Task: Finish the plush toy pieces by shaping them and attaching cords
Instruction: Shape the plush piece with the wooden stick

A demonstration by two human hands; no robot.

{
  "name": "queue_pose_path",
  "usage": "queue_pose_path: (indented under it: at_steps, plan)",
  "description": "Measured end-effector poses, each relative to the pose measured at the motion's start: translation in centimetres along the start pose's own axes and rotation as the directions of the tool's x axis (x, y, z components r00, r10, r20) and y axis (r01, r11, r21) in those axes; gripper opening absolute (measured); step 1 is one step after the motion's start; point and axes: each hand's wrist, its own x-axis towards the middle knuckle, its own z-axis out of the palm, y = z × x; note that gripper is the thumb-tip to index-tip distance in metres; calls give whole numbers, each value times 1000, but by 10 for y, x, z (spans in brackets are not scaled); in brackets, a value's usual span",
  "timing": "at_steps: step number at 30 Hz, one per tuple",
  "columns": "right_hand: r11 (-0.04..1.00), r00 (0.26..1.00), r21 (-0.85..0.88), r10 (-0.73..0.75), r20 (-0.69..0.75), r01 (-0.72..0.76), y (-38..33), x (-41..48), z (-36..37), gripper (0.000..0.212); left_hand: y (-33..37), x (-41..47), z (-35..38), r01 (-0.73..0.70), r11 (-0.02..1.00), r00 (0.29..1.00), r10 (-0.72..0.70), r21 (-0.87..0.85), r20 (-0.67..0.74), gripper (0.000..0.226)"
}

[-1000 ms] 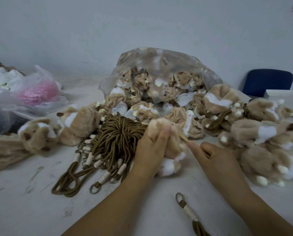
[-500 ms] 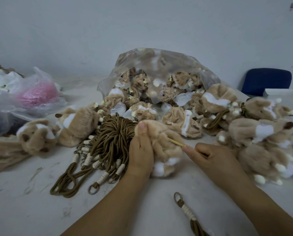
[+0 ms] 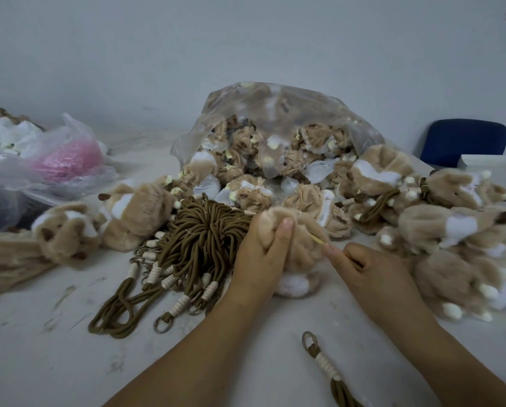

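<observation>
Nearest me on the scuffed white worktop [image 3: 54,348] there's one loose olive-brown cord with a cream-wrapped neck and a metal ring [image 3: 322,364], lying on its own between the person's forearms. Just past that, the left hand [image 3: 260,257] is wrapped round a tan plush toy piece with a fluffy white end [image 3: 303,254], thumb pressed up along the top. The piece is sitting on the worktop pretty much dead centre. The right hand [image 3: 372,271] is curled up, fingertips pinching a thin pale wooden stick [image 3: 319,240] with its far end against the fur; can't tell if it actually goes in. Right beside the left hand is a fat bundle of brown cords [image 3: 198,242], loops bunched at the top, rings and cream wraps fanned out toward the near edge. Off to the left sit a few tan-and-white plush animals [image 3: 69,233], and on the right there's a whole heap of plush toys with cream claws [image 3: 457,230], a couple with cords on them. Behind all that is a big clear plastic bag [image 3: 275,113] stuffed with crumpled tan pieces spilling out of its mouth. Far left there's a crinkly bag with something pink inside [image 3: 69,160], and far right a dark blue chair back [image 3: 463,142] against the pale wall.
</observation>
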Motion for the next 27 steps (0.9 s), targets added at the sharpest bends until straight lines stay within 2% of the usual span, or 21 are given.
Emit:
queue_pose_path:
  at_steps: [3, 7, 9, 11, 14, 18, 20, 22, 24, 25, 27]
  plan:
    - [997, 1000, 74, 19, 8, -19, -1, -1, 2, 59, -1, -1, -1, 71, 995, 997, -70, -63, 24, 36]
    - [998, 995, 53, 40, 94, -46, 3, 3, -2, 59, -1, 2, -7, 188, 976, 974, -200, -113, -110, 70]
    - [999, 990, 3, 40, 138, -41, 6, 5, -7, 65, 2, 3, -12, 191, 975, 963, -208, -110, -170, 67]
    - [999, 987, -36, 20, 160, -15, 8, 6, -13, 68, 6, 4, -15, 181, 975, 964, -201, -127, -172, 59]
    - [998, 981, -52, -30, 191, 41, 8, 6, -19, 66, 6, 7, -18, 191, 972, 971, -207, -135, -118, 53]
    - [994, 972, -64, -67, 224, 84, 9, 7, -22, 67, 11, 12, -27, 318, 945, 946, -310, -73, 96, 61]
    - [996, 971, -54, -61, 230, 76, 10, 8, -23, 68, 16, 15, -29, 346, 938, 927, -342, -1, 152, 60]
    - [995, 976, -75, -42, 215, 60, 10, 7, -22, 68, 24, 18, -29, 287, 940, 930, -320, 183, 183, 67]
    - [987, 983, -145, -38, 179, 65, 10, 5, -16, 68, 29, 22, -27, 112, 883, 933, -251, 455, 258, 72]
    - [983, 987, -172, -39, 156, 67, 8, 4, -13, 66, 31, 24, -25, 36, 852, 931, -218, 522, 293, 71]
    - [994, 995, -104, -25, 94, 35, 4, 3, -5, 64, 36, 24, -19, 2, 893, 934, -163, 449, 319, 56]
